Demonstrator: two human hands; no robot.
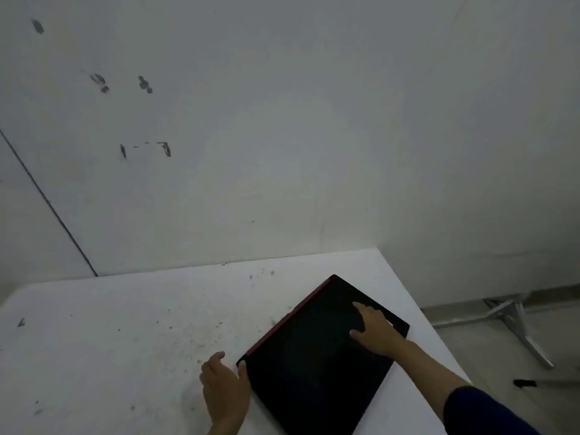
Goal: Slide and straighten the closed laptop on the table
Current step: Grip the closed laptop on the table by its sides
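A closed black laptop (317, 356) with a red strip along its left edge lies skewed on the white table (125, 340), one corner pointing at the far wall, near the table's right side. My left hand (224, 390) rests on the table with its thumb against the laptop's near left corner. My right hand (375, 329) lies flat on the lid near its right corner, fingers spread. A dark blue sleeve covers my right upper arm.
The table is stained with grey specks and butts against a marked white wall (219, 136). Its right edge runs diagonally close to the laptop. On the floor to the right stand metal legs (518, 321) and a small black object (524, 383).
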